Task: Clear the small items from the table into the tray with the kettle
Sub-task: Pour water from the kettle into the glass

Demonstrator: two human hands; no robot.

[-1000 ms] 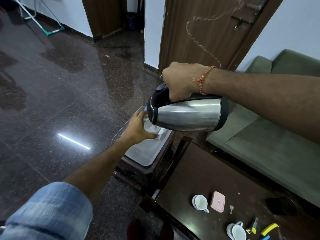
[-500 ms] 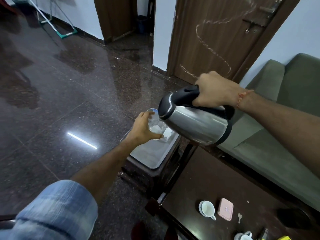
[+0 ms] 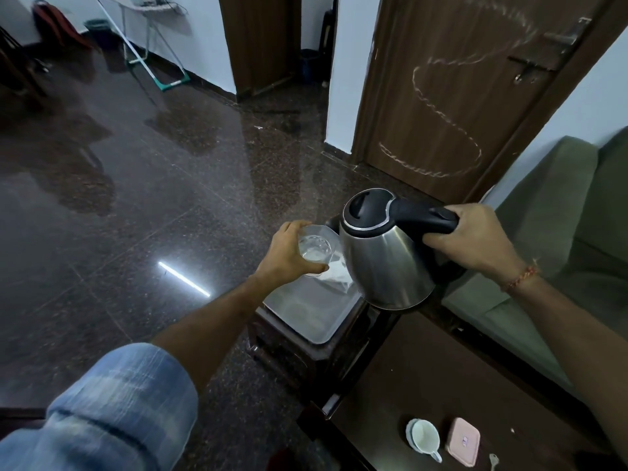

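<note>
A steel kettle [image 3: 384, 263] with a black lid and handle hangs nearly upright over the right end of a grey tray [image 3: 306, 314]. My right hand [image 3: 472, 239] grips its black handle. My left hand [image 3: 289, 253] holds a clear glass [image 3: 314, 248] with some water in it, just left of the kettle and above the tray. A crumpled clear wrapper [image 3: 334, 278] lies on the tray under the kettle. On the dark table [image 3: 424, 368] at lower right sit a white cup [image 3: 424, 436], a pink case [image 3: 464, 441] and a small key [image 3: 493, 460].
The tray rests on a low dark wooden stool [image 3: 306, 355] between the table and the glossy granite floor [image 3: 136, 198]. A green sofa [image 3: 557, 239] runs along the right. A brown door [image 3: 458, 79] stands behind the kettle.
The kettle has swung from lying tilted toward the glass back to nearly upright and lower. The glass stays in my left hand over the tray. The view has shifted upward.
</note>
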